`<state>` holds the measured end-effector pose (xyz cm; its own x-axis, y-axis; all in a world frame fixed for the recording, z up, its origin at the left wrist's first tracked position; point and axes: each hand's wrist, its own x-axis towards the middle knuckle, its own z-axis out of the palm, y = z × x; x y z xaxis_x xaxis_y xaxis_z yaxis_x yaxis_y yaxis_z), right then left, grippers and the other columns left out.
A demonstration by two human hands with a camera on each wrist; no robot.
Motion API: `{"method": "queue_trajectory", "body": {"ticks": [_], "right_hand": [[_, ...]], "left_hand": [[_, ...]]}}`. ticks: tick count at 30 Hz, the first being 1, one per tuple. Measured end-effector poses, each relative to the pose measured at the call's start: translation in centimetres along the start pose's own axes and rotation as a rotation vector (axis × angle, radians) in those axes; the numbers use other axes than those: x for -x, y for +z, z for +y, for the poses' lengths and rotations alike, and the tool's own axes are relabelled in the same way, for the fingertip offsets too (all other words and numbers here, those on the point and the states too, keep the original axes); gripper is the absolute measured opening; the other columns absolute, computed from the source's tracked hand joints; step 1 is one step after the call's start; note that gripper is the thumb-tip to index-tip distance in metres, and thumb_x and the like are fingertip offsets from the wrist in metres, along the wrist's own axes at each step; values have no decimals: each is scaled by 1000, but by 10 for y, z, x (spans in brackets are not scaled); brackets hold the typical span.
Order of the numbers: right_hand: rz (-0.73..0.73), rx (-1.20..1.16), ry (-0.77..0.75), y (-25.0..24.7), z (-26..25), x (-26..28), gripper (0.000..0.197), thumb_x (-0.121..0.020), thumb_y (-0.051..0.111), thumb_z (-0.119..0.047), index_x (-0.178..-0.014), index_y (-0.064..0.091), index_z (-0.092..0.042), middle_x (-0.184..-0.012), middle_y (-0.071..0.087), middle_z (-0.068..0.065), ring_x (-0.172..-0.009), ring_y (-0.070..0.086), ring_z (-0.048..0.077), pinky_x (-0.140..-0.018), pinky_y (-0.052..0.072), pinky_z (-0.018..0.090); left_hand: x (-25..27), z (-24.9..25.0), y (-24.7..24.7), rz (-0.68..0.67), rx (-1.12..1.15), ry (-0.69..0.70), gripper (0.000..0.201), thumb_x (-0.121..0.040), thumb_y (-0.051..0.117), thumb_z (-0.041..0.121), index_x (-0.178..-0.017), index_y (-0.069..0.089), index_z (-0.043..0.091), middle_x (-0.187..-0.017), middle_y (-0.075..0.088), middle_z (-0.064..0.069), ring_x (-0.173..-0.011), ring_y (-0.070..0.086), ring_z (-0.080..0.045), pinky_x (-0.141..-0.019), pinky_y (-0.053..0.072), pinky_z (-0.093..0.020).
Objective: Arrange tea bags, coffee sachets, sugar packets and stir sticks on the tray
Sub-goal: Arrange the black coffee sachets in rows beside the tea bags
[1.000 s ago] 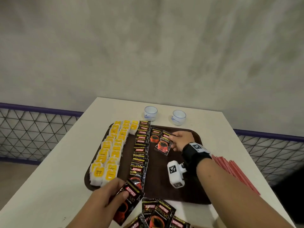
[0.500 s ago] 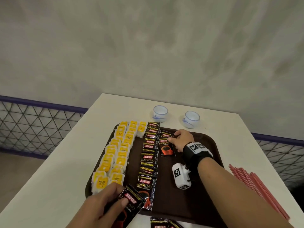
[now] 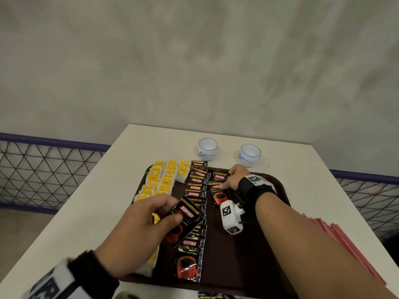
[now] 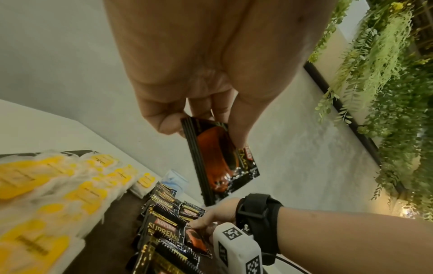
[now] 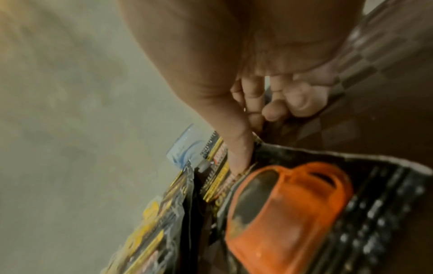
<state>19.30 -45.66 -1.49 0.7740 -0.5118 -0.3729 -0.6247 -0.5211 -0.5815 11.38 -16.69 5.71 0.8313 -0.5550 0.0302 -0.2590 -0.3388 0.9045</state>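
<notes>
A brown tray (image 3: 248,266) carries rows of yellow-tagged tea bags (image 3: 166,178) on its left and a column of black coffee sachets (image 3: 195,184) down the middle. My left hand (image 3: 174,210) pinches a coffee sachet (image 3: 190,221) between thumb and fingers, held above that column; the left wrist view shows the hand (image 4: 203,129) and the sachet (image 4: 218,157) hanging in the air. My right hand (image 3: 225,180) is at the tray's far end. There its thumb and curled fingers (image 5: 248,146) hold the top edge of a sachet (image 5: 293,204) lying in a second column.
Two small white cups (image 3: 207,145) (image 3: 250,152) stand on the white table beyond the tray. A bundle of red stir sticks (image 3: 345,244) lies right of the tray. Loose sachets (image 3: 213,295) lie at the near table edge. A mesh railing (image 3: 43,169) runs behind.
My left hand has risen from the near table edge to above the middle column with its sachet. My right hand has pushed its sachet further into the second column at the far end.
</notes>
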Motion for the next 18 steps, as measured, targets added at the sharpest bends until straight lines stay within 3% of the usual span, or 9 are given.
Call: {"method": "queue_trajectory", "body": {"ticks": [2, 4, 7, 9, 12, 14, 16, 18], "right_hand": [[39, -88, 3, 1, 6, -7, 47, -70, 84, -11, -93, 43, -16, -88, 52, 3, -84, 50, 22, -72, 41, 31], [63, -192, 1, 2, 10, -11, 47, -68, 84, -7, -86, 43, -21, -86, 56, 6, -79, 52, 23, -69, 43, 34], [78, -301, -21, 1, 16, -17, 46, -70, 82, -5, -95, 46, -20, -84, 59, 7, -66, 51, 19, -60, 41, 31], [80, -333, -46, 1, 16, -17, 46, -75, 79, -4, -102, 45, -19, -81, 59, 6, -60, 50, 14, -53, 40, 26], [95, -302, -89, 5, 12, -18, 43, -78, 77, -5, -104, 46, -18, -75, 59, 5, -54, 53, 14, -47, 40, 22], [126, -251, -120, 9, 8, -19, 42, -77, 78, -7, -104, 47, -19, -77, 61, 8, -54, 56, 18, -46, 44, 25], [159, -182, -144, 12, 5, -21, 42, -75, 79, -11, -100, 47, -23, -85, 65, 10, -69, 64, 25, -60, 56, 35], [182, -144, -161, 12, 5, -22, 41, -75, 79, -12, -98, 48, -25, -86, 65, 7, -80, 66, 28, -75, 58, 41]], "left_hand": [[-7, -1, 1, 11, 10, 6, 7, -86, 66, 23, -80, 68, 26, -73, 66, 0, -78, 66, -25, -73, 55, -53], [-16, -3, 4, 14, 11, 14, 6, -82, 65, 30, -83, 68, 25, -74, 66, 0, -77, 65, -26, -73, 55, -50], [-32, -7, 11, 24, -36, 38, 14, -86, 67, 13, -90, 63, 26, -69, 58, 2, -66, 55, -10, -65, 48, -17], [-44, -6, 17, 22, -60, 17, 26, -86, 64, 5, -102, 56, 25, -64, 48, 8, -58, 46, -2, -57, 39, -9], [-65, -7, 26, -8, -89, -28, 39, -86, 62, 3, -114, 47, 25, -59, 52, 8, -48, 45, 0, -50, 38, -11], [-79, -8, 31, -34, -144, -27, 44, -85, 62, 5, -116, 43, 29, -72, 63, 0, -52, 52, -4, -54, 48, -22], [-90, -7, 36, -58, -217, -24, 43, -85, 63, 7, -115, 43, 31, -74, 61, -2, -60, 60, -14, -66, 54, -34], [-101, -5, 42, -91, -282, -25, 39, -85, 64, 7, -112, 47, 29, -81, 56, 8, -58, 58, -11, -62, 52, -28]]}}
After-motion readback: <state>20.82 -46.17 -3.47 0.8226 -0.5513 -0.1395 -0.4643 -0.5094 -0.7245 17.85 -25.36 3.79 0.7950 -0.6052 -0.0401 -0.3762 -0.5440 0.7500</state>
